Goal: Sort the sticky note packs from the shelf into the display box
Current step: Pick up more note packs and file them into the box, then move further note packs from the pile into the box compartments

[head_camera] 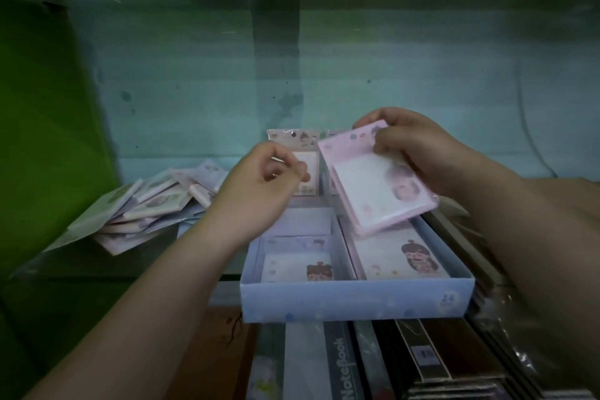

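The teal shelf (152,167) runs back to a stained wall. A loose, slumped heap of sticky note packs (156,204) lies on its left part, overlapping one another, beside a green board (42,140) leaning at the far left. The pale blue display box (354,300) sits in the middle at the front edge, with a dark plastic-wrapped stack (470,253) just beside it on the right.

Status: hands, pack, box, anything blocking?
Right hand grips pink pack, tilted above display box right compartment. Left hand curled by upright pack, grip unclear. Loose pile waits left of box. Path looks open.
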Available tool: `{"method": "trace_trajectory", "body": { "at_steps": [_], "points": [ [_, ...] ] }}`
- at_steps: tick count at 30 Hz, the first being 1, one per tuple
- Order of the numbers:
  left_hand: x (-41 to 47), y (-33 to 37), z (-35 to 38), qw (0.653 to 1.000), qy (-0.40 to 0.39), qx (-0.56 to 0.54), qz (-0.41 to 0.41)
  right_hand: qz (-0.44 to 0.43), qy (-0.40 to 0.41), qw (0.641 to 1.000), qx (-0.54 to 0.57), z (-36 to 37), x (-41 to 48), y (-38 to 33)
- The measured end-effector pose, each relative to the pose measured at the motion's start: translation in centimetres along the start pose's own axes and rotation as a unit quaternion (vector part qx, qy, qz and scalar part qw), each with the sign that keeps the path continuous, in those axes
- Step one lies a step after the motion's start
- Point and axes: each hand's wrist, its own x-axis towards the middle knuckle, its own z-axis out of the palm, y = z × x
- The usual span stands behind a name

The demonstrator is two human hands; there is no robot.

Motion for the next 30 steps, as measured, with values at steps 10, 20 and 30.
{"method": "trace_trajectory", "body": {
  "at_steps": [10,20,30],
  "points": [
    [0.2,-3.8,-5.6,0.924,0.207,0.315,0.066,0.003,-0.050,0.937,-0.345,-0.2,0.0,1.1],
    [2.8,-4.1,-10.1,0.864,0.133,0.464,-0.141,0.080,-0.149,0.880,-0.444,-0.4,-0.3,0.8],
    [3.3,-3.8,-7.7,0.883,0.137,0.434,-0.120,0.086,-0.169,0.876,-0.443,-0.4,-0.3,1.3]
  ]
}}
